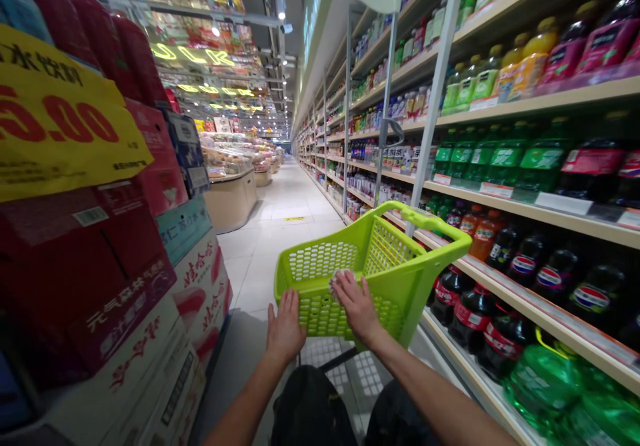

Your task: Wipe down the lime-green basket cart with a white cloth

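Note:
In front of my knees stands a lime-green plastic shopping cart with perforated sides, turned so that its handle points right. My left hand lies at the cart's near left corner, with its fingers stretched out and nothing in it. My right hand is over the near side's top rim and presses a small whitish, crumpled cloth against it. Most of the cloth is hidden under those fingers. No goods show inside the basket.
Shelves of bottled drinks run along the right, close to the cart. Stacked drink cartons rise on the left, with a yellow price sign. A tiled aisle leads ahead past a rounded display counter.

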A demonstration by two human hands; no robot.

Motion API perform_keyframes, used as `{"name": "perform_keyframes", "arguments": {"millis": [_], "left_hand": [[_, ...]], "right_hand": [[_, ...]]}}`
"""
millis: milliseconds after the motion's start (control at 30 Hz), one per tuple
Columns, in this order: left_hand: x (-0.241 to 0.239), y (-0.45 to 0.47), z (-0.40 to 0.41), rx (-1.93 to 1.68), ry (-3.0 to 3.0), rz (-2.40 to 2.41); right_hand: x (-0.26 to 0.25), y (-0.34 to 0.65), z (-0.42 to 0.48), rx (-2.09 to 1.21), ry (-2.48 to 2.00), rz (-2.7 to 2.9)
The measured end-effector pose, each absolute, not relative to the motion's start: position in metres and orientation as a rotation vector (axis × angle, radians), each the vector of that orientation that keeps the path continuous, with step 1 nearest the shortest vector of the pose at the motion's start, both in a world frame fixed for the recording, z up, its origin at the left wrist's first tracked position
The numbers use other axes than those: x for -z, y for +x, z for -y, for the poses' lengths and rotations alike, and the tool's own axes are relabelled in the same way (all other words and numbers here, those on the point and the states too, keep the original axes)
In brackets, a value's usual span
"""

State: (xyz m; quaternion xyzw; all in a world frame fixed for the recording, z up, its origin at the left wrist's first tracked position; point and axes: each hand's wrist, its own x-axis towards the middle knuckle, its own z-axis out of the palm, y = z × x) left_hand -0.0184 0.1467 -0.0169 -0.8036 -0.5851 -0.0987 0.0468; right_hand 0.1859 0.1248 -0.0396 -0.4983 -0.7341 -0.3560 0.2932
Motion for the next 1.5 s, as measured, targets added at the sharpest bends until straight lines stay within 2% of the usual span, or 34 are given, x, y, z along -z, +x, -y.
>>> {"name": "perform_keyframes", "arguments": {"millis": [167,367,467,600,800,1000,1200,1400,1500], "left_hand": [[0.018,-0.035,-0.153,0.319,-2.512,1.785],[0.019,-0.052,-0.156,0.261,-2.456,1.94],[0.015,-0.056,-0.155,0.244,-2.522,1.953],[0.011,-0.056,-0.156,0.223,-2.545,1.943],[0.014,-0.035,-0.155,0.233,-2.426,1.923],[0.015,-0.012,-0.15,0.23,-2.489,1.746],[0.006,0.016,-0.148,0.237,-2.548,1.601],[0.002,0.041,-0.143,0.203,-2.636,1.492],[0.001,0.048,-0.142,0.209,-2.638,1.495]], "right_hand": [[0.08,0.161,-0.126,0.951,-1.127,2.167],[0.057,0.106,-0.153,0.842,-1.109,2.123],[0.069,0.1,-0.159,0.8,-1.103,2.235],[0.093,0.114,-0.145,0.767,-1.071,2.412],[0.057,0.139,-0.141,0.886,-1.17,2.127],[0.086,0.188,-0.123,0.941,-1.207,2.201],[0.055,0.206,-0.121,0.936,-1.358,2.059],[0.073,0.229,-0.107,1.01,-1.298,2.117],[0.057,0.239,-0.104,0.978,-1.363,2.032]]}}
